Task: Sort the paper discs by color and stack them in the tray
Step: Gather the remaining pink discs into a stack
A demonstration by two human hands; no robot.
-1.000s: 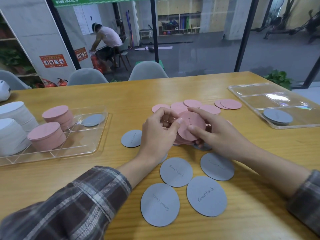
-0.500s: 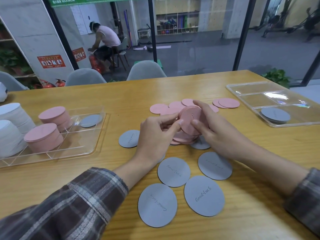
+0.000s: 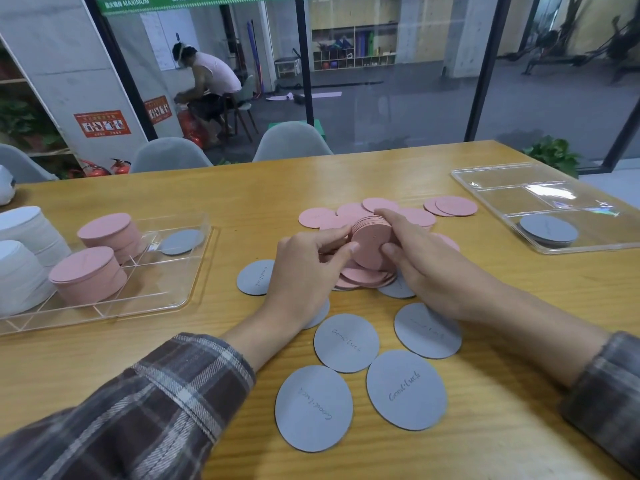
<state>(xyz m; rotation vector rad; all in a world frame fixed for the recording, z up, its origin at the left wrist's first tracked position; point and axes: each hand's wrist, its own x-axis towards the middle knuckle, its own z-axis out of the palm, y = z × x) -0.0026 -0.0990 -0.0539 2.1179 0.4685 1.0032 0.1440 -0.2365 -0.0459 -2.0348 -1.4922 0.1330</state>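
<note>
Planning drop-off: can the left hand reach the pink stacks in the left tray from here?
Probably yes: only table and a flat grey disc lie between the left hand and the open-topped left tray holding the pink stacks. It shares the pink bundle with the right hand, though.

Clear trays [image 3: 162, 285]: two, at 9 and 2 o'clock. Pink stacks [image 3: 88, 275]: two, at 9 o'clock. White stacks [image 3: 20, 271]: two, at 9 o'clock. Loose grey discs [image 3: 346, 342]: seven, at 6 o'clock.
</note>
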